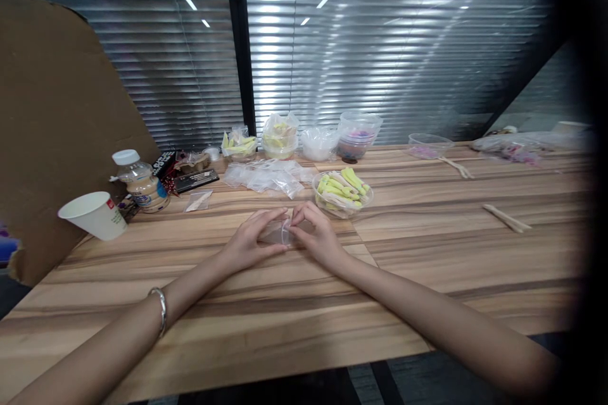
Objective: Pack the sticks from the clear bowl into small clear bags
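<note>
Both hands meet over the middle of the wooden table (427, 253). My left hand (251, 240) and my right hand (316, 234) pinch a small clear plastic bag (278, 232) between their fingertips, just above the tabletop. Just beyond my right hand stands a clear bowl (342, 193) filled with yellow-green and cream clips. A heap of empty clear bags (268, 177) lies behind my left hand. My left wrist wears a silver bangle.
At the left stand a white paper cup (95, 215), a capped drink bottle (140, 183) and a cardboard sheet (52, 120). Plastic bowls and bagged clips (280, 136) line the back edge. Wooden sticks (506, 218) lie at the right.
</note>
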Demonstrator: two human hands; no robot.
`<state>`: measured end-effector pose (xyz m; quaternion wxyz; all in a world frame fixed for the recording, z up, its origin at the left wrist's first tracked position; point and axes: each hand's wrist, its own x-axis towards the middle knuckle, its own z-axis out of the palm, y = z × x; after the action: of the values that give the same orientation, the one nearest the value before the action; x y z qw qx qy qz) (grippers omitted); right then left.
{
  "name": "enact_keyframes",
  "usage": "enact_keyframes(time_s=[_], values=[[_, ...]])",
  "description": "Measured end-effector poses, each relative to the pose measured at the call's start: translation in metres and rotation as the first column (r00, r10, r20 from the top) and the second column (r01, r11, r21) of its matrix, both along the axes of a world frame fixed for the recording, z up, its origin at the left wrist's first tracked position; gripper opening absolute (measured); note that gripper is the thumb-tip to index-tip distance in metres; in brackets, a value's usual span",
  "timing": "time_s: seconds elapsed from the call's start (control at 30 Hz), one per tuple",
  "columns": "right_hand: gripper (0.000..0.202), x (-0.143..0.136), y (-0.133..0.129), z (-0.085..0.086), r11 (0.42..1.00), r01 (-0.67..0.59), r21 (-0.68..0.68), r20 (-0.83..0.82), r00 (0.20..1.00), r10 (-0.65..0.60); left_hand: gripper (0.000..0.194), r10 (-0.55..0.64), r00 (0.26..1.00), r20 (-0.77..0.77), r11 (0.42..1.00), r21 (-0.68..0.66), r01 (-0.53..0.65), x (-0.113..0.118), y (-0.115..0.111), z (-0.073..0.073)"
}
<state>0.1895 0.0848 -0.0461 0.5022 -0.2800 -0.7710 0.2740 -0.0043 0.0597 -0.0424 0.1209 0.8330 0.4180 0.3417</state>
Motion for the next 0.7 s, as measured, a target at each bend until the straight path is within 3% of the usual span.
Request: enact_keyframes(time_s=[0.27,0.7], values=[[0.014,-0.004,0.003,-0.005,0.981,-0.074,-0.177,-0.047,0.997,0.066,0.062,-0.078,0.994,-0.081,0.995,0.048,0.082,-0.001,-0.001,0.004],[0.02,-0.006,0.006,-0.014,0.957,-0.143,-0.252,-0.071,0.989,0.13,0.054,-0.186,0.965,-0.186,0.977,0.072,0.202,0.004,-0.003,0.002]])
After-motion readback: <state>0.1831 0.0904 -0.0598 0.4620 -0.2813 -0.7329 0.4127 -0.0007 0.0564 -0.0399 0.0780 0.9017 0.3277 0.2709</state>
